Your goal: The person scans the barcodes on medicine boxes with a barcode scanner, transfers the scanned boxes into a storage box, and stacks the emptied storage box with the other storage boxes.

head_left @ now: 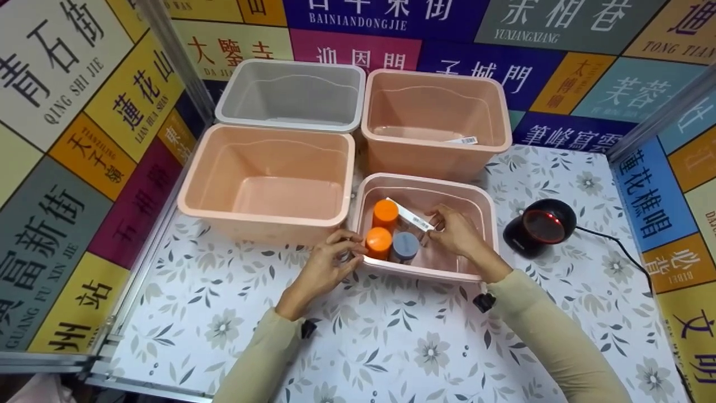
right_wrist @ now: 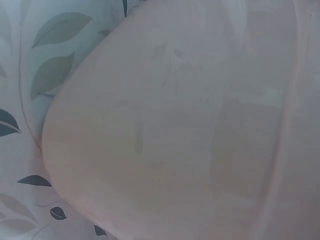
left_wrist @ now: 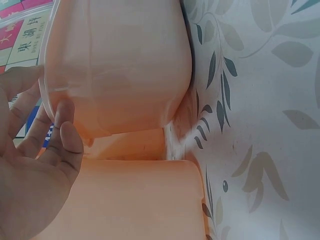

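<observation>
My left hand [head_left: 330, 260] grips the near left corner of the small pink bin [head_left: 486, 210]. In the left wrist view its fingers and thumb curl about the rim of that bin [left_wrist: 115, 65]. Inside the bin, my right hand [head_left: 458, 232] pinches the right end of a slim white barcoded pack [head_left: 411, 214], which lies slanted. Two orange-topped containers [head_left: 385, 214] and a grey-blue-topped one [head_left: 405, 245] stand together at the bin's left side. The right wrist view is filled by the blurred outer wall of the bin [right_wrist: 165, 120], with the hand out of sight.
Behind stand a grey bin [head_left: 291, 92] and a peach bin [head_left: 436, 109] with a small white labelled item [head_left: 463, 140] inside. Another peach bin [head_left: 268, 196] is at left. A black scanner-like device [head_left: 540, 226] with a red glow and cable stands at right.
</observation>
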`<action>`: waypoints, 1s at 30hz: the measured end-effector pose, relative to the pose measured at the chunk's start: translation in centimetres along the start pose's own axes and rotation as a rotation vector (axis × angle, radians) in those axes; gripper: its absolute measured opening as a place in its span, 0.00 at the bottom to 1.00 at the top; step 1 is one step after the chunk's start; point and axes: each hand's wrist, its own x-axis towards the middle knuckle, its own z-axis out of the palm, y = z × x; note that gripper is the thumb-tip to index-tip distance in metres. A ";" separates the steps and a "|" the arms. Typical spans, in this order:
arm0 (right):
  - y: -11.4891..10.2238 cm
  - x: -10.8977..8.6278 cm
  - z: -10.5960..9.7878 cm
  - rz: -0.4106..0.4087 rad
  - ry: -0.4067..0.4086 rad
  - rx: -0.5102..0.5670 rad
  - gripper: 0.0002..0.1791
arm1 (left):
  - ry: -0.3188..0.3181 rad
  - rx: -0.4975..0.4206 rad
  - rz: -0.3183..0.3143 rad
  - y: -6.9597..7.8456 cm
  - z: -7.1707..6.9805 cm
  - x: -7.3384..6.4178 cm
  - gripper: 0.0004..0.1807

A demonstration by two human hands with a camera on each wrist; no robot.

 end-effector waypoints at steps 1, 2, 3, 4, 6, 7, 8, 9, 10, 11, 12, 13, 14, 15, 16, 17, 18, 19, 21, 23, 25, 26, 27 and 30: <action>0.0 -0.1 0.0 0.003 -0.004 -0.004 0.23 | 0.000 -0.001 -0.001 0.0 0.0 0.0 0.06; 0.1 -0.1 0.0 0.005 -0.008 -0.010 0.22 | 0.001 0.001 -0.002 0.0 0.0 0.0 0.06; 0.1 -0.2 0.0 0.009 -0.013 -0.017 0.22 | 0.002 0.001 -0.001 0.0 0.0 0.0 0.06; 0.1 -0.2 0.0 0.010 -0.019 -0.023 0.22 | 0.003 0.002 -0.001 0.0 0.0 0.0 0.06; 0.1 -0.2 0.0 0.014 -0.029 -0.028 0.21 | 0.006 0.004 0.001 0.0 0.0 0.0 0.07; 0.1 -0.2 0.0 0.018 -0.035 -0.028 0.21 | 0.007 0.003 0.004 0.0 0.0 0.1 0.07; 0.0 -0.2 0.0 0.024 -0.041 -0.030 0.21 | 0.009 0.003 0.009 0.0 0.0 0.1 0.07; 0.0 -0.2 0.0 0.030 -0.051 -0.033 0.21 | 0.009 0.004 0.016 0.0 0.0 0.1 0.07; 0.1 -0.2 -0.1 0.034 -0.057 -0.038 0.20 | 0.011 0.005 0.022 -0.1 0.0 0.0 0.06; 0.1 -0.2 0.0 0.038 -0.063 -0.042 0.19 | 0.012 0.006 0.030 -0.1 0.0 0.0 0.06; 0.1 -0.2 0.0 0.040 -0.071 -0.043 0.18 | 0.015 0.009 0.038 -0.1 0.0 0.0 0.06; 0.2 -0.2 0.0 0.041 -0.074 -0.045 0.17 | 0.018 0.011 0.047 -0.2 0.0 0.0 0.06; 0.2 -0.2 0.0 0.043 -0.076 -0.046 0.16 | 0.020 0.014 0.054 -0.2 0.1 0.0 0.06; 0.2 -0.2 0.0 0.042 -0.077 -0.045 0.15 | 0.020 0.017 0.059 -0.3 0.1 -0.1 0.06; 0.2 -0.2 0.0 0.041 -0.075 -0.046 0.15 | 0.022 0.017 0.061 -0.3 0.1 -0.1 0.06; 0.2 -0.2 0.0 0.039 -0.074 -0.045 0.14 | 0.022 0.015 0.062 -0.3 0.1 -0.1 0.06; 0.1 -0.2 0.0 0.039 -0.073 -0.044 0.14 | 0.022 0.014 0.060 -0.3 0.1 -0.1 0.06; 0.1 -0.2 0.0 0.040 -0.072 -0.046 0.14 | 0.020 0.010 0.057 -0.3 0.1 -0.1 0.07; 0.1 -0.2 0.0 0.039 -0.072 -0.051 0.15 | 0.015 0.005 0.048 -0.3 0.1 -0.1 0.07; 0.1 -0.2 0.1 0.043 -0.071 -0.060 0.16 | 0.011 0.002 0.042 -0.2 0.1 -0.1 0.06; 0.1 -0.1 0.2 0.047 -0.072 -0.068 0.16 | 0.010 0.004 0.040 -0.2 0.1 -0.1 0.06; 0.1 -0.1 0.3 0.048 -0.072 -0.071 0.16 | 0.010 0.005 0.040 -0.2 0.1 0.0 0.06; 0.1 -0.1 0.3 0.045 -0.072 -0.076 0.16 | 0.010 0.003 0.040 -0.2 0.1 0.0 0.06; 0.1 -0.2 0.4 0.033 -0.067 -0.089 0.16 | 0.011 0.000 0.033 -0.2 0.1 -0.1 0.06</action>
